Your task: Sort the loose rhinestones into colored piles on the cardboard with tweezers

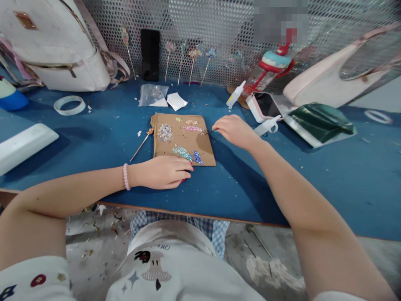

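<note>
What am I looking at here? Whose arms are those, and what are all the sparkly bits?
The camera sits on a person's head, looking down, so those are their own bare arms. On the blue table lies a brown cardboard sheet with little heaps of shiny sequins. The right hand pinches a thin pointed tool at the cardboard's edge. The left hand, with a pink bead bracelet, rests by the cardboard's near edge. A golden hair stick lies beside it.

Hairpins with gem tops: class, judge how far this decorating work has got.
Done: five finished hairpins lean on the mesh. In hand: the right hand points a thin tool at sorted gem piles on the cardboard; the left hand steadies it. Left: one hairpin beside it, seemingly unfinished.
</note>
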`<state>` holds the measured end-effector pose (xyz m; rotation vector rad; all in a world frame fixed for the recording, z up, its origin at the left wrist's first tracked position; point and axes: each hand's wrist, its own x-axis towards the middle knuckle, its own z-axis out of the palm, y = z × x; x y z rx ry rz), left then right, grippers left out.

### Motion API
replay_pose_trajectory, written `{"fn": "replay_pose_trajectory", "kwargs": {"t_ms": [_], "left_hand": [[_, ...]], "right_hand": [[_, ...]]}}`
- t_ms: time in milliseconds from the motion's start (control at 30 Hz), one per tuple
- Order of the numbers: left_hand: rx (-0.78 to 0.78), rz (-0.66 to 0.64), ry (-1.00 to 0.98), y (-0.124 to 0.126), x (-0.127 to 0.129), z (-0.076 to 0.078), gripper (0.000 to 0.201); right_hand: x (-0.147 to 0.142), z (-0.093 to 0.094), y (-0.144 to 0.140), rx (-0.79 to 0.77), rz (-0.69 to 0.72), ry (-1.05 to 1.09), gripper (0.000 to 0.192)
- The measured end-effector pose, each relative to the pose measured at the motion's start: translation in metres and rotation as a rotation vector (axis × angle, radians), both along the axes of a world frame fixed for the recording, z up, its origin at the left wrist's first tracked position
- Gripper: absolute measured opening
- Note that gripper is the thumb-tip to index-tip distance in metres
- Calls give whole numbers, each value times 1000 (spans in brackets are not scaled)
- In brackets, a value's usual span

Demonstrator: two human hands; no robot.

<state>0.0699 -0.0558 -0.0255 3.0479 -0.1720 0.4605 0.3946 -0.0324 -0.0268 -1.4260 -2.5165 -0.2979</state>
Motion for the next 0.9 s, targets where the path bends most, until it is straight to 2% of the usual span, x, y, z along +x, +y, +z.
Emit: {"fn": "replay_pose_trajectory", "kwargs": {"t_ms": [400,667,900], "left_hand": [[-13,-26,-33,0,0,1,23],[-8,-10,-11,0,-1,1,23],[-38,-26,-8,0,-2,2,24]], "right_hand": [[7,-1,0,22,-71,46,28],[-6,2,-2,-73,31,67,29],[-16,-5,2,-50,53,52,34]]}}
